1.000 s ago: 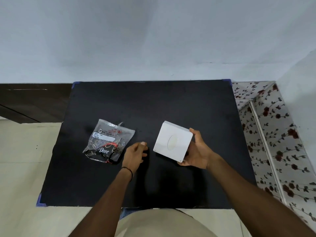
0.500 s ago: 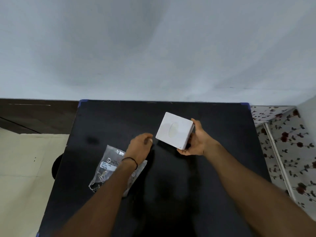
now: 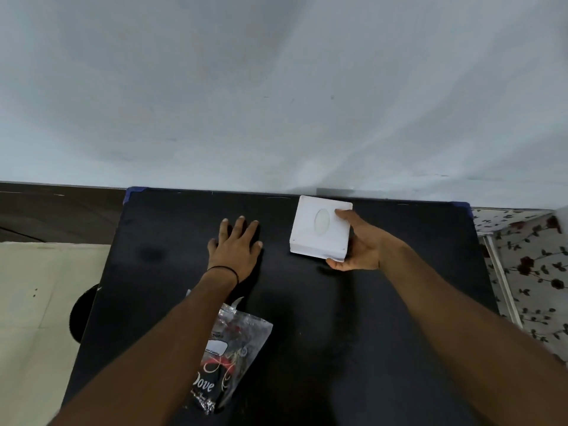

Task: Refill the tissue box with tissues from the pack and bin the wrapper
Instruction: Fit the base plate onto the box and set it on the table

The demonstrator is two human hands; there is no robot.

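On the black square table point(image 3: 384, 333), near its far edge, the right hand point(image 3: 358, 247) holds a small white square tissue box point(image 3: 319, 230), with the thumb on top and the fingers curled under its near side. To its left, the left hand point(image 3: 235, 245) lies flat on the table with straight, spread fingers. A shiny clear plastic tissue pack point(image 3: 229, 355) lies closer, partly under the left arm.
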